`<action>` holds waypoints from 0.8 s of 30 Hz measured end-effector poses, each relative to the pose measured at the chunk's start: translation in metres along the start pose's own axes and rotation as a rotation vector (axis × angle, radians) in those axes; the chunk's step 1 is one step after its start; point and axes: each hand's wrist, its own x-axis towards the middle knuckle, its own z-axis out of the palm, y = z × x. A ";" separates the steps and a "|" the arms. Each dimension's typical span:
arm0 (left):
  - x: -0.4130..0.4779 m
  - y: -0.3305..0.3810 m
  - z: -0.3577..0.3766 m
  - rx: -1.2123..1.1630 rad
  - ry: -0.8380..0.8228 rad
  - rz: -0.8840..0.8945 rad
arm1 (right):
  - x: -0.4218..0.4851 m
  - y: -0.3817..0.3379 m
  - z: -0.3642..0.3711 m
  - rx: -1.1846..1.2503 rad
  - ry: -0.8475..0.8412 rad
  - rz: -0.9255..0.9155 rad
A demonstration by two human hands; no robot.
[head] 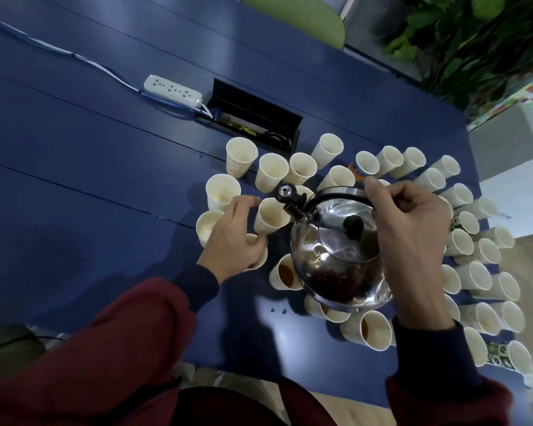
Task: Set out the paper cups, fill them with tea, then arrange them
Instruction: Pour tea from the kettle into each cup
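Observation:
Several white paper cups stand on the blue table (90, 167), most in a cluster at the right. My right hand (413, 238) grips the black handle of a shiny steel kettle (336, 262) held over the cups, its spout (285, 192) pointing away from me toward a cup (270, 215). My left hand (234, 238) curls round a cup (257, 256) just left of the kettle. Brown tea shows in a cup (285, 273) by the kettle's base and in another cup (371, 330) nearer me.
A white power strip (173, 90) with its cable lies at the back left, beside an open black cable box (253, 115) set into the table. A green chair (299, 16) and plants (474, 41) stand beyond the far edge.

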 end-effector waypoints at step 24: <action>0.062 -0.016 0.028 0.168 -0.329 -0.012 | 0.035 0.006 0.021 -0.313 -0.106 -0.150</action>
